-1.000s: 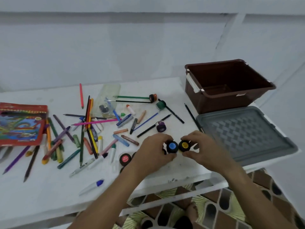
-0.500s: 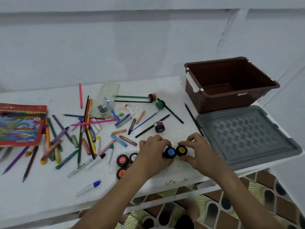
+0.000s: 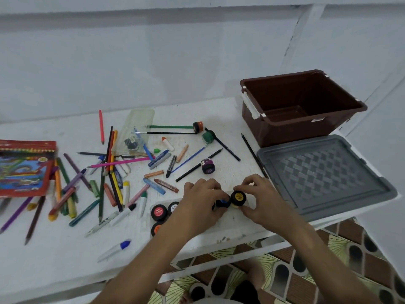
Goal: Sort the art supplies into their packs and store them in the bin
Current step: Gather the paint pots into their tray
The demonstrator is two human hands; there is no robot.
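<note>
At the table's near edge, the left hand (image 3: pixel 202 201) pinches a blue-capped paint pot (image 3: pixel 222 202) while the right hand (image 3: pixel 260 199) grips a yellow-capped paint pot (image 3: pixel 238 198), touching side by side. Small, rigid and light, they seem best held by their ribbed caps. Since earlier, both hands have edged closer. Beyond, the brown bin (image 3: pixel 302 110) waits open.

You've got eight paint pots (image 3: pixel 238 197) showing, one brown bin (image 3: pixel 302 106), one grey lid (image 3: pixel 324 174), one red pencil pack (image 3: pixel 24 167), one clear case (image 3: pixel 138 130), and too many loose pencils and crayons (image 3: pixel 109 172) to count.
</note>
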